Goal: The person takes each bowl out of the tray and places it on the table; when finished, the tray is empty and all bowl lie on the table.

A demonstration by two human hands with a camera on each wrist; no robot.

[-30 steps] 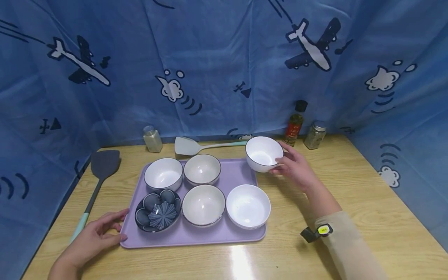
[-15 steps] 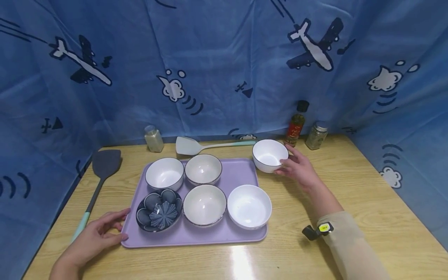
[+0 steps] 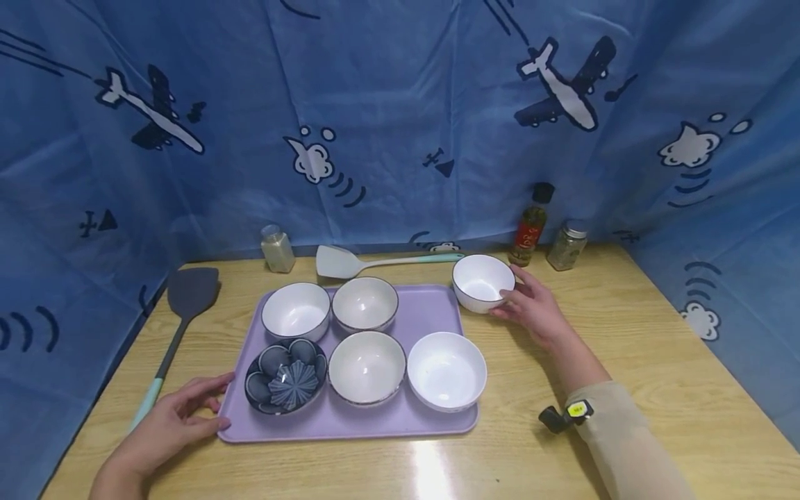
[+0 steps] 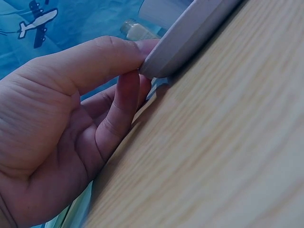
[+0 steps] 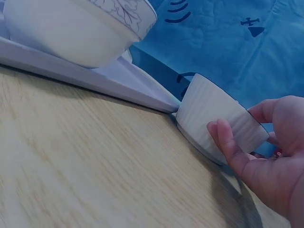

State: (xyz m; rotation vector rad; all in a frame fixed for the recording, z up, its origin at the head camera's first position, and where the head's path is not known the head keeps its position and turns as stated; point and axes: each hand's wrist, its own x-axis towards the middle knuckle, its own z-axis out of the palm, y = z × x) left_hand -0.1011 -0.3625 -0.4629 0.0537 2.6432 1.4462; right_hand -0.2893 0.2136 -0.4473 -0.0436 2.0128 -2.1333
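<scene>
My right hand [image 3: 531, 305] grips a small white bowl with a thin dark rim [image 3: 478, 281], thumb at the near side. The right wrist view shows its ribbed outer wall [image 5: 209, 114], low at the table beside the tray's corner; whether its base touches is unclear. At the left, my left hand [image 3: 178, 417] pinches the edge of the lilac tray [image 3: 350, 432], with the thumb above and fingers below in the left wrist view. On the tray stand a dark blue petal-patterned bowl [image 3: 286, 378], a white bowl [image 3: 446, 371], and several other pale bowls [image 3: 367, 368].
Behind the tray lie a pale spatula [image 3: 340, 264] and a jar of white contents [image 3: 277, 248]. A red-labelled bottle [image 3: 528, 232] and a spice jar [image 3: 567, 245] stand at the back right. A dark turner [image 3: 190, 295] lies left. Blue curtain [image 3: 387, 125] encloses the table.
The right hand has carried the dark-rimmed white bowl slightly right and down, off the tray's back right corner. The left hand keeps its pinch on the tray edge.
</scene>
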